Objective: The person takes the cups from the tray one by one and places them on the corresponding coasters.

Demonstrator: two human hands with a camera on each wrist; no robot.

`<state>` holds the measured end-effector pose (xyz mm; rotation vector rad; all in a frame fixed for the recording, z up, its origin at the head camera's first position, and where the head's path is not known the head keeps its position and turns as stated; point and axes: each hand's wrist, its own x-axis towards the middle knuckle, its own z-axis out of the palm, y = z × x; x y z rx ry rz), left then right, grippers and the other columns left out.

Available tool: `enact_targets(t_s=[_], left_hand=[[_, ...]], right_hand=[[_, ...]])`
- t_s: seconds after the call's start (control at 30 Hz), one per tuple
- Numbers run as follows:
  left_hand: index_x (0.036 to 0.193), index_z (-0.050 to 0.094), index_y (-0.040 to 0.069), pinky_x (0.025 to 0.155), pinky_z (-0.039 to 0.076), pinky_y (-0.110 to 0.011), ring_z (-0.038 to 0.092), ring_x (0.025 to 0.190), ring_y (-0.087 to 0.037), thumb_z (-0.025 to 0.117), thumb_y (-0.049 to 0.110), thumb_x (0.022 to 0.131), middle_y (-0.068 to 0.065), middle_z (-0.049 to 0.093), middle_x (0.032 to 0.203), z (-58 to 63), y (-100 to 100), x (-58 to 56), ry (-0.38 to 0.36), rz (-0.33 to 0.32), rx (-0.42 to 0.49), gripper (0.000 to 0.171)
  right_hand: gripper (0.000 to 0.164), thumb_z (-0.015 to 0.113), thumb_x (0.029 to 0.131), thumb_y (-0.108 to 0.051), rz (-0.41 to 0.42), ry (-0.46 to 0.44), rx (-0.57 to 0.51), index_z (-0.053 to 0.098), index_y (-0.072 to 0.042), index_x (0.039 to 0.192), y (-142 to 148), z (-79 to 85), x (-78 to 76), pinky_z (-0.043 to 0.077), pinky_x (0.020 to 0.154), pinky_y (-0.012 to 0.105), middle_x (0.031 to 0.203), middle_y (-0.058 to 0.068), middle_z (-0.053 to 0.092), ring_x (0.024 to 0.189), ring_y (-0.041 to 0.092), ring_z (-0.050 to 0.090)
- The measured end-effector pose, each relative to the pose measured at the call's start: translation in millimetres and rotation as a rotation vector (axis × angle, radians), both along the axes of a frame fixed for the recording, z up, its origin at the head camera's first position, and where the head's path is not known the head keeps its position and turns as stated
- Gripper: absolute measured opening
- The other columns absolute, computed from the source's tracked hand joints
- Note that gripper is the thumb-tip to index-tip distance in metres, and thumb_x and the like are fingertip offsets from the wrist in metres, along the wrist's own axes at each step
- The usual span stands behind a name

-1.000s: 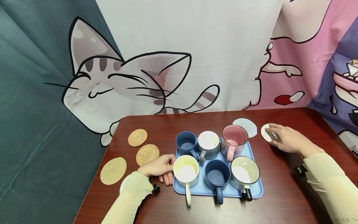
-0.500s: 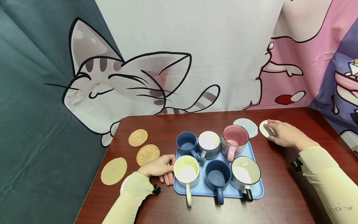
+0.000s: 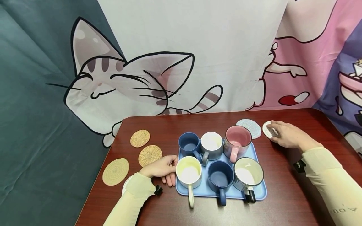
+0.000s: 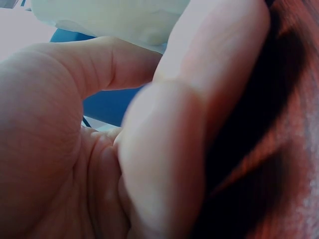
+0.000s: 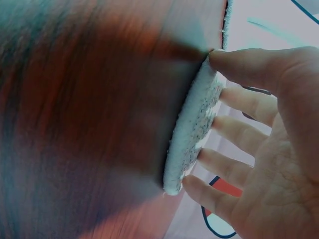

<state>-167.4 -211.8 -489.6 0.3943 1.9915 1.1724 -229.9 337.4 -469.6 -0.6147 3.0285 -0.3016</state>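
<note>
A blue tray (image 3: 263, 190) carries several mugs in two rows. My left hand (image 3: 159, 168) rests on the table against the tray's left edge, beside the pale-yellow mug (image 3: 189, 172). Its fingers (image 4: 164, 164) are loosely bent; the left wrist view shows nothing in them, with blue behind the thumb. At the back right my right hand (image 3: 288, 135) touches a round white coaster (image 3: 266, 129) with speckled grey in its middle. In the right wrist view the thumb meets one edge of the coaster (image 5: 192, 129), while fairly straight, spread fingers (image 5: 234, 134) touch its upper face.
A pale-blue coaster (image 3: 250, 127) lies between the pink mug (image 3: 237, 141) and the white coaster. To the left are straw-coloured coasters (image 3: 115, 172), and another white coaster (image 3: 125, 183) is mostly under the left sleeve. A printed cloth (image 3: 181, 88) hangs behind the table.
My right hand and the white coaster have shifted slightly left and back, mostly in the first half second; since then both look still. The left hand and tray have not visibly moved.
</note>
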Motion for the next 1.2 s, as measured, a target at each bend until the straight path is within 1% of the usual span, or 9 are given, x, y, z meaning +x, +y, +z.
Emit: enact_targets(t_s=[0.17,0.33,0.53,0.73,0.83,0.9,0.97,1.07,1.2], left_hand=[[0.101,0.052,0.005,0.044,0.054,-0.026,0.075,0.056,-0.02,0.06,0.031,0.105,-0.015,0.077,0.071,-0.4,0.6,-1.6,-0.002,-0.006,0.005,0.027],[0.101,0.052,0.006,0.044,0.054,-0.026,0.074,0.056,-0.02,0.06,0.03,0.105,-0.015,0.077,0.071,-0.7,1.4,-2.6,-0.003,-0.007,-0.003,0.026],[0.101,0.052,0.006,0.043,0.053,-0.026,0.074,0.055,-0.019,0.059,0.03,0.105,-0.015,0.077,0.071,1.3,1.9,-2.3,-0.006,-0.006,-0.008,0.025],[0.101,0.052,0.006,0.043,0.053,-0.025,0.074,0.055,-0.019,0.059,0.03,0.105,-0.015,0.077,0.071,3.6,2.4,-2.1,-0.004,-0.005,-0.013,0.025],[0.101,0.052,0.006,0.043,0.053,-0.026,0.074,0.055,-0.019,0.059,0.03,0.105,-0.015,0.076,0.07,3.3,2.5,-2.2,-0.005,-0.002,-0.014,0.025],[0.101,0.052,0.006,0.043,0.053,-0.026,0.074,0.055,-0.019,0.059,0.03,0.105,-0.015,0.076,0.07,2.5,2.2,-2.0,-0.005,-0.001,-0.015,0.025],[0.101,0.052,0.006,0.043,0.053,-0.026,0.074,0.055,-0.019,0.059,0.03,0.105,-0.015,0.076,0.07,2.0,1.9,-1.9,-0.004,0.001,-0.016,0.025],[0.101,0.052,0.006,0.042,0.053,-0.026,0.074,0.055,-0.019,0.059,0.03,0.105,-0.014,0.076,0.07,1.6,1.5,-1.4,-0.002,0.001,-0.018,0.025],[0.1,0.051,0.006,0.042,0.053,-0.026,0.074,0.054,-0.019,0.059,0.03,0.105,-0.014,0.076,0.069,1.5,0.9,-0.8,-0.004,0.0,-0.011,0.026]], right_hand=[[0.061,0.08,0.084,-0.016,0.007,0.048,-0.025,0.057,0.01,0.133,1.2,-1.4,2.1,0.045,0.102,0.07,0.137,0.039,0.054,0.12,0.059,0.057],[0.057,0.083,0.082,-0.017,0.012,0.155,-0.05,0.062,0.01,0.128,-0.8,-0.3,9.7,0.047,0.098,0.068,0.129,0.036,0.06,0.114,0.056,0.06],[0.051,0.084,0.079,-0.018,0.006,0.261,-0.058,0.067,0.006,0.121,-5.3,1.4,25.4,0.051,0.088,0.065,0.117,0.031,0.065,0.102,0.048,0.064],[0.046,0.085,0.077,-0.018,-0.008,0.292,-0.107,0.07,0.002,0.115,-12.3,-2.3,46.1,0.052,0.085,0.063,0.108,0.025,0.068,0.098,0.044,0.067],[0.037,0.086,0.079,-0.021,-0.024,0.267,-0.121,0.072,-0.004,0.109,-17.5,-5.0,56.3,0.055,0.078,0.057,0.097,0.014,0.07,0.086,0.032,0.069],[0.029,0.084,0.082,-0.023,-0.04,0.223,-0.131,0.073,-0.009,0.104,-21.4,-5.7,62.8,0.055,0.071,0.051,0.089,0.004,0.069,0.077,0.022,0.067],[0.021,0.082,0.086,-0.026,-0.066,0.165,-0.137,0.073,-0.014,0.101,-25.5,-5.3,69.1,0.053,0.066,0.045,0.083,-0.005,0.068,0.072,0.013,0.063],[0.014,0.076,0.092,-0.032,-0.108,0.065,-0.147,0.07,-0.02,0.095,-32.2,-3.0,78.8,0.049,0.063,0.039,0.075,-0.011,0.064,0.067,0.009,0.059],[0.022,0.069,0.098,-0.041,-0.131,-0.036,-0.147,0.063,-0.024,0.086,-43.3,-1.8,91.1,0.041,0.059,0.032,0.066,-0.011,0.055,0.062,0.008,0.051]])
